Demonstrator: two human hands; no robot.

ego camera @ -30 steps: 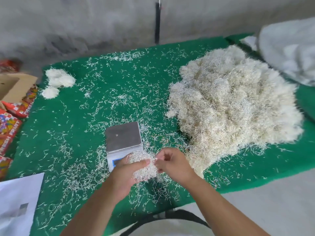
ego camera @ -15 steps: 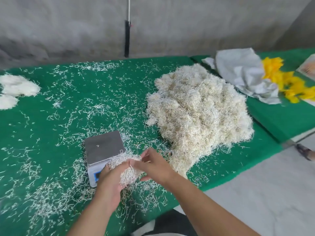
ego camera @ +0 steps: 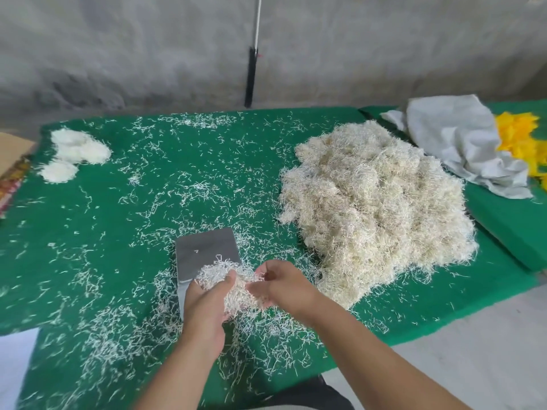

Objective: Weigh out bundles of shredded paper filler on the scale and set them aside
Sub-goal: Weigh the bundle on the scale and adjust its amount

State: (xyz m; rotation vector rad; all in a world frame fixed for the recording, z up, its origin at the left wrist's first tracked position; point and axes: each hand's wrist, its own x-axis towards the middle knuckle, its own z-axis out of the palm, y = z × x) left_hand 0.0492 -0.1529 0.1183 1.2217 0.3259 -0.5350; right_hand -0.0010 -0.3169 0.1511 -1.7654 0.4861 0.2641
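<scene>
Both hands are in at the near edge of the green tabletop (ego camera: 124, 232), working one bundle (ego camera: 233, 284) of shredded paper between them. The left hand (ego camera: 204, 306) cups it from below and behind, thumb curled over the top of the wad. The right hand (ego camera: 284, 284) closes in from the other side, fingers curled into the strands. The bundle is up in the hands, just over the near corner of the scale (ego camera: 204, 253), whose steel plate sits bare apart from a stray strand. The scale's front is hidden behind the left hand, so no reading can be made out.

Off to the right, close by the right hand, sits the big pile (ego camera: 376, 208) of the same filler. Far over at the left rear corner, well apart from the action, three small white bundles (ego camera: 74, 155) lie together, touching one another. Loose strands (ego camera: 189, 184) are scattered right across the green, thickest around the hands.

Beyond the pile a crumpled grey cloth (ego camera: 461, 143) lies on a second green surface, with something bright yellow (ego camera: 521, 137) just beside it. A white sheet (ego camera: 14, 365) pokes in at the lower left, and a cardboard box (ego camera: 14, 146) shows at the left edge.
</scene>
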